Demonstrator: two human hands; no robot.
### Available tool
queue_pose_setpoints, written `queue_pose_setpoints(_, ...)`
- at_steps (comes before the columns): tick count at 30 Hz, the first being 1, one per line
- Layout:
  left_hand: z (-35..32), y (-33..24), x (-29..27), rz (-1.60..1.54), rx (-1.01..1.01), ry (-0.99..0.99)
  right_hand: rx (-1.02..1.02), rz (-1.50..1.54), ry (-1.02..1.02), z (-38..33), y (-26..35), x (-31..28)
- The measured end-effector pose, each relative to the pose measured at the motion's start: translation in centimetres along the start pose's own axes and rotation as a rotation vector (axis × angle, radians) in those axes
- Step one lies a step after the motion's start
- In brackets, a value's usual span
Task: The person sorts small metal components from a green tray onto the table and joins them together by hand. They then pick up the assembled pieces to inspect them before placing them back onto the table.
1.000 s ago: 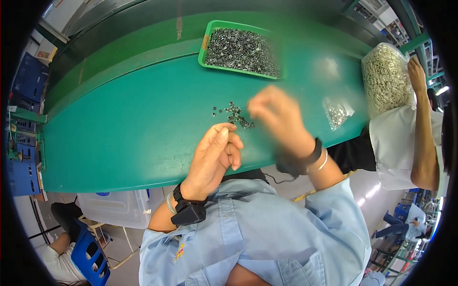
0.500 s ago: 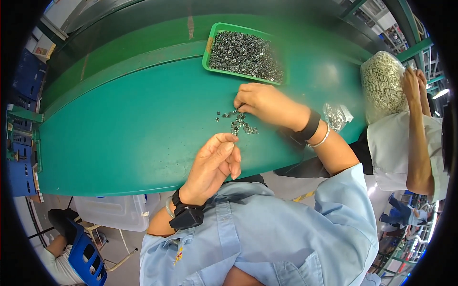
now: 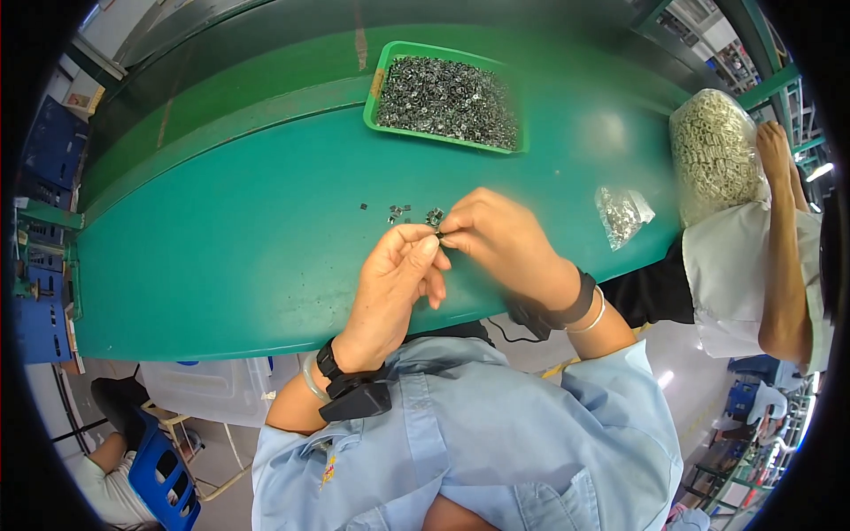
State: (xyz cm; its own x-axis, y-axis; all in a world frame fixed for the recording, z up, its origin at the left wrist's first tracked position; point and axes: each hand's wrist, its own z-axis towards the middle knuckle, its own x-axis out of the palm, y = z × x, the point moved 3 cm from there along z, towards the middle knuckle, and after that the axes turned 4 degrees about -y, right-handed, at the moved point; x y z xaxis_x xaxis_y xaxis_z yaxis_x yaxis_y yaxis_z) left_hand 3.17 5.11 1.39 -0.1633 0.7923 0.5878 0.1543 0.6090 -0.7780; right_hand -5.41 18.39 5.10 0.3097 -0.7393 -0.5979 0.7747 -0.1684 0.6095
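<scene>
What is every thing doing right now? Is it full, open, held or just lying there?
Green tray: full of small metal parts.
Small clear bag: lying flat on the table, holds parts.
Big clear bag: stuffed full.
Loose parts: scattered on the green table.
Left hand: pinching something tiny, too small to tell.
Right hand: fingertips meeting the left.

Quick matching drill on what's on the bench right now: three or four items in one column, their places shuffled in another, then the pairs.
Things:
1. green tray of small metal parts
2. small clear bag of metal parts
3. large bag of pale parts
4. loose metal parts

Places:
A. on the table just beyond the fingertips
B. far side of the table, centre
C. right end, by another person's arm
D. right of the right hand

Pairs: 1-B, 2-D, 3-C, 4-A
</scene>
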Motion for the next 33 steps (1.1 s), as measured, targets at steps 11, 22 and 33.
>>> queue_pose_setpoints(11,0.4,0.1,-0.2,0.091,-0.006,-0.030,0.087,0.126,-0.017,-0.9,-0.3,-0.2)
queue_pose_setpoints(22,0.2,-1.5,0.1,0.291,0.079,-0.134,0.160,0.213,-0.102,-1.1,-0.1,-0.2)
queue_pose_setpoints(33,-0.6,-0.7,0.0,0.108,0.011,0.024,0.044,0.121,-0.195,-1.3,1.5,0.4)
